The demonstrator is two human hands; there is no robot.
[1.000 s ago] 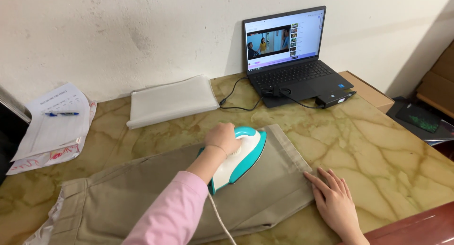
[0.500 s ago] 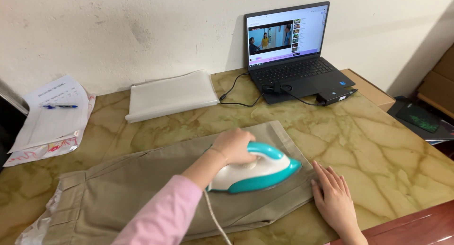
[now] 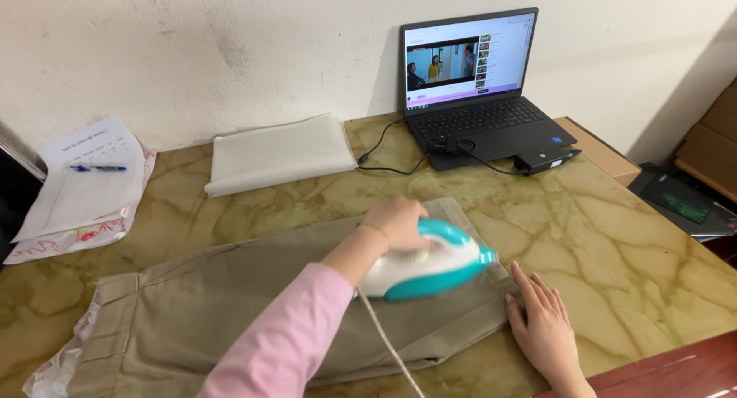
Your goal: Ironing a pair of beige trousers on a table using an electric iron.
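Observation:
Khaki trousers [image 3: 230,306] lie flat across a yellow marble-patterned table [image 3: 614,237], with the leg hem toward the right. My left hand [image 3: 398,221], in a pink sleeve, grips the handle of a white and teal iron [image 3: 430,271]. The iron rests on the trouser leg near the hem, nose pointing right, and looks blurred. Its white cord [image 3: 384,344] trails down toward me. My right hand [image 3: 541,325] lies flat with fingers together on the table, its fingertips touching the hem edge just right of the iron.
An open laptop [image 3: 476,99] playing a video stands at the back against the wall, with a black cable and a small black box [image 3: 545,160] beside it. A folded white cloth [image 3: 276,152] lies behind the trousers. Papers [image 3: 84,183] with a blue pen [image 3: 96,168] lie at far left.
My left hand has slid the iron to the right along the trouser leg and turned its nose toward the hem. My right hand has stayed at the hem.

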